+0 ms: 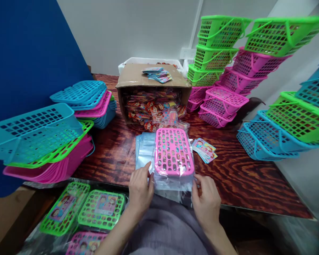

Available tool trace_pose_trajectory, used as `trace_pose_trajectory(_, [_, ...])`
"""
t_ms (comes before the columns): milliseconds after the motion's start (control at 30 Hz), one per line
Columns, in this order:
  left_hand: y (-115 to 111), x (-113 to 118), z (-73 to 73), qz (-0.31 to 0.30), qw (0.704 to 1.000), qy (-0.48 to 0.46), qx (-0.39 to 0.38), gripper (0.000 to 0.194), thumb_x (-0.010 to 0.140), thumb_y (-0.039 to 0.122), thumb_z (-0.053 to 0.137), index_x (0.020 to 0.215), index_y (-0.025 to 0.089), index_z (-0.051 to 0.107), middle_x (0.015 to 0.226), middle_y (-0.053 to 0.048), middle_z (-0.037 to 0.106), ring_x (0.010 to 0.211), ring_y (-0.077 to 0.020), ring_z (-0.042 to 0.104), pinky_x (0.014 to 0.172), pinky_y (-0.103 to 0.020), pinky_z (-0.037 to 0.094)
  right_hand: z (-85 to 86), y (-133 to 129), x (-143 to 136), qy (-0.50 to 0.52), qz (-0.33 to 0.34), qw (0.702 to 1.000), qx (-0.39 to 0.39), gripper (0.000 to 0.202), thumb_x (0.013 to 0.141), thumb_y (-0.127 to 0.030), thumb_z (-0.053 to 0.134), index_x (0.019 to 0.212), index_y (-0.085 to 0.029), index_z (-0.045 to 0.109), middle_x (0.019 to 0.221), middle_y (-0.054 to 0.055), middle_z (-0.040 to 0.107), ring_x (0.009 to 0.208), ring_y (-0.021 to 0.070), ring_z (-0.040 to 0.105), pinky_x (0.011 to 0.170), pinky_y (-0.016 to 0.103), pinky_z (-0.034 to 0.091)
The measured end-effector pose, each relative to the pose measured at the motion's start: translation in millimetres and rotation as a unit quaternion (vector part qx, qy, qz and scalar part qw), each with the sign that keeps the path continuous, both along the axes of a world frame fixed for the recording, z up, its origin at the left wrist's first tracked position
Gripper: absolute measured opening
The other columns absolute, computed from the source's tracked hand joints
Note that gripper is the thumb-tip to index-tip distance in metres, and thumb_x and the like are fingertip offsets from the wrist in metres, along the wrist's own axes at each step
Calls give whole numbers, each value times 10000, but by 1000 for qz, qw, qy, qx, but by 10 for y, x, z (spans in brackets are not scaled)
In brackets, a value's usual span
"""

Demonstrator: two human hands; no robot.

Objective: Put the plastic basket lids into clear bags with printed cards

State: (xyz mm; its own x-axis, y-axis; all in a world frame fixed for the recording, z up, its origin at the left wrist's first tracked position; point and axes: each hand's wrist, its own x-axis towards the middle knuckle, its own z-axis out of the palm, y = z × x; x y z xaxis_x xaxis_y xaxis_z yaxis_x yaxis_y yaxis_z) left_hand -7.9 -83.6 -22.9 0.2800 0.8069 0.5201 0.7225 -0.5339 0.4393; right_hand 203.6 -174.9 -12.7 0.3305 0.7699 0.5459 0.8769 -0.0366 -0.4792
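A pink basket (173, 151) lies in a clear plastic bag (172, 183), its holed face up, at the near edge of the table. My left hand (141, 186) is at the bag's near left corner, thumb and fingers closed on the film, the index finger pointing forward. At the near right corner, my right hand (206, 199) pinches the bag's edge. Flat clear bags (144, 148) lie under and left of the basket. To its right is a small fan of printed cards (205, 149) with cartoon figures.
Behind stands an open cardboard box (152, 76) full of small printed packets, more cards on top. Nested baskets (50, 156) pile up at left. Tall stacks of filled baskets (244, 74) rise at right. Bagged baskets with cards (102, 209) lie low at front left.
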Motion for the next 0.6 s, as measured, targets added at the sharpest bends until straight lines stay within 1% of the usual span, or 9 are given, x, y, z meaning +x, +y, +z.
trace_pose_trajectory(67, [-9, -31, -13, 5, 1000, 9, 5, 294, 973, 187, 474, 1253, 136, 548, 860, -59, 648, 787, -222, 608, 739, -357, 456, 17, 0, 28, 4, 16, 1000, -3, 135, 991, -223, 454, 981, -179, 581, 841, 53, 575, 821, 222, 553, 757, 348, 427])
trace_pose_trajectory(133, [-25, -74, -12, 3, 1000, 20, 6, 260, 966, 181, 490, 1208, 137, 572, 861, -60, 658, 795, -223, 616, 746, -356, 454, 32, -26, 75, 24, 17, 1000, -9, 121, 988, -223, 469, 961, -186, 581, 847, 47, 574, 813, 209, 555, 746, 333, 425])
trace_pose_trajectory(233, [-66, -146, -5, -17, 1000, 13, 12, 268, 961, 184, 524, 1220, 137, 572, 810, -35, 656, 759, -201, 614, 802, -358, 462, 57, -87, 142, 26, 19, 999, -4, 109, 983, -241, 504, 957, -193, 598, 854, 38, 586, 801, 195, 560, 749, 321, 423])
trace_pose_trajectory(300, [-104, -176, -12, -18, 1000, -2, 11, 276, 961, 196, 538, 1229, 138, 569, 774, -20, 647, 730, -187, 604, 819, -352, 467, 47, -122, 154, 18, 13, 1000, 1, 124, 981, -264, 510, 958, -193, 610, 844, 34, 590, 788, 191, 561, 758, 322, 426])
trace_pose_trajectory(367, [-143, -183, -37, -10, 1000, -5, -8, 321, 956, 228, 554, 1262, 131, 553, 767, -21, 641, 729, -193, 597, 796, -350, 472, -2, -138, 137, 39, -17, 999, -10, 172, 974, -317, 516, 1029, -186, 614, 857, 38, 603, 791, 197, 582, 766, 325, 437])
trace_pose_trajectory(433, [-177, -164, -71, -3, 999, 7, -37, 426, 948, 253, 556, 1345, 111, 497, 759, -24, 632, 731, -209, 589, 775, -363, 475, -72, -126, 104, 89, -61, 993, -49, 336, 947, -409, 544, 1184, -173, 578, 869, 39, 626, 777, 211, 610, 747, 328, 447])
trace_pose_trajectory(500, [-201, -123, -92, 2, 998, 14, -59, 494, 944, 225, 524, 1412, 96, 439, 752, -28, 629, 731, -220, 581, 762, -376, 476, -123, -88, 70, 149, -86, 980, -99, 490, 920, -470, 547, 1303, -164, 520, 855, 35, 654, 740, 221, 629, 711, 328, 450])
trace_pose_trajectory(533, [-208, -96, -90, 2, 998, 11, -67, 504, 939, 199, 501, 1428, 100, 428, 754, -30, 630, 737, -222, 578, 756, -375, 475, -128, -62, 56, 173, -87, 975, -112, 509, 916, -473, 535, 1321, -166, 512, 845, 34, 666, 724, 222, 634, 700, 327, 449])
trace_pose_trajectory(600, [-214, -36, -53, -6, 996, -14, -84, 498, 933, 162, 467, 1429, 127, 443, 769, -32, 637, 759, -218, 579, 750, -360, 472, -87, -3, 34, 207, -81, 969, -106, 473, 914, -440, 511, 1304, -175, 537, 869, 49, 692, 743, 225, 649, 710, 324, 456])
